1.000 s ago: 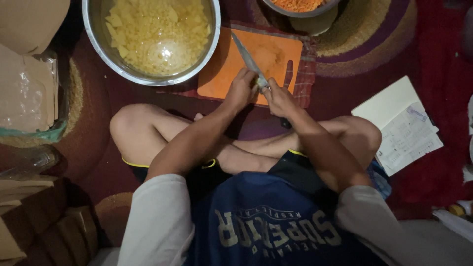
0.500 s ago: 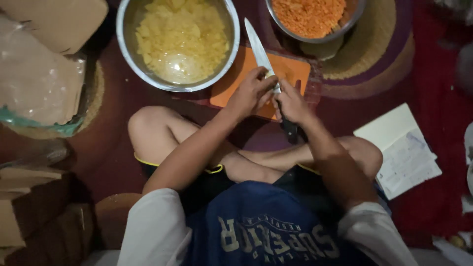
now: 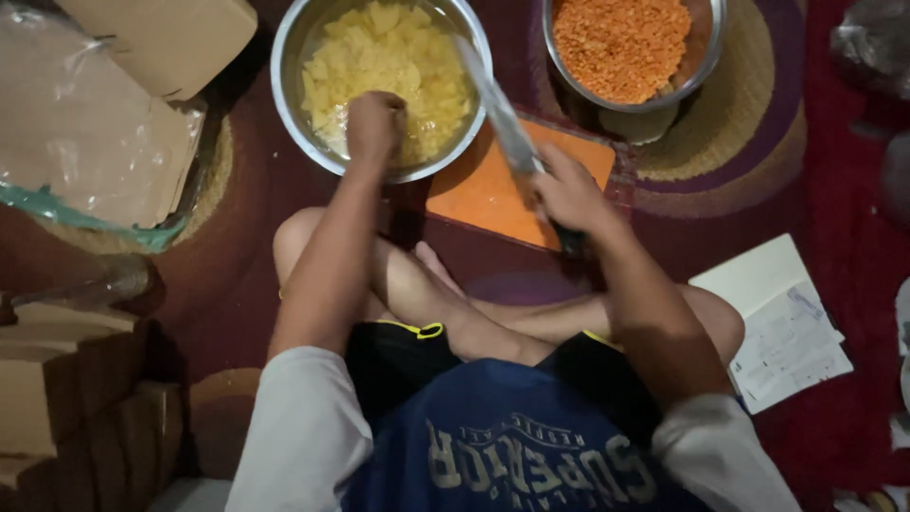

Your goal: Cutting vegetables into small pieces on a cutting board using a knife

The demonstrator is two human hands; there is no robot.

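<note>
From where I watch, I see a dark navy blue short-sleeved t-shirt (image 3: 512, 446) with pale grey sleeves (image 3: 303, 427), the grey starting at the shoulder seams and ending above the elbows. Across the chest runs a line of large light-coloured block lettering, with a smaller curved line of print beneath it, both upside down in my view. Below the shirt I make out black shorts (image 3: 398, 365) edged with thin yellow piping (image 3: 422, 331) along the leg hems. The forearms, the left hand (image 3: 375, 125), the right hand (image 3: 569, 192), the knees and one foot are bare; I see no watch, ring or band.
</note>
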